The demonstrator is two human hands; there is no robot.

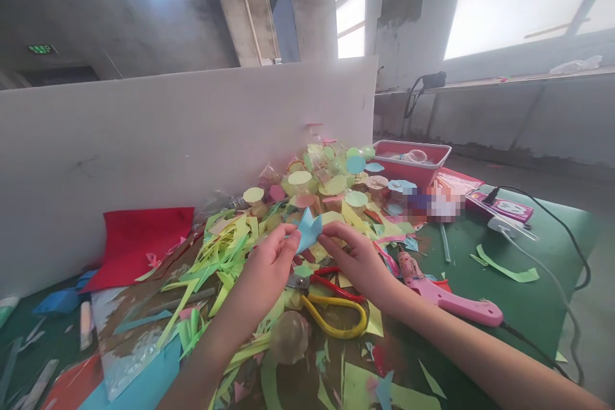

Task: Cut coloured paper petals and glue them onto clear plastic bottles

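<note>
A small folded piece of light blue paper point(310, 230) is pinched between my two hands above the cluttered table. My left hand point(273, 255) grips its left edge with thumb and fingers. From the other side my right hand point(350, 255) pinches the right edge. Below them lie scissors point(336, 320) with one yellow and one red handle loop, touched by neither hand. Beside the scissors rests a clear round plastic cup point(289, 337). Yellow and green paper strips point(225, 250) pile up left of my hands.
A pink glue gun point(456, 301) lies right of my right forearm, its cord trailing off the table. Many paper-topped plastic cups point(300, 179) heap at the back, near a pink basket point(413, 160). A white panel point(192, 141) stands behind; red sheets point(144, 243) lie left.
</note>
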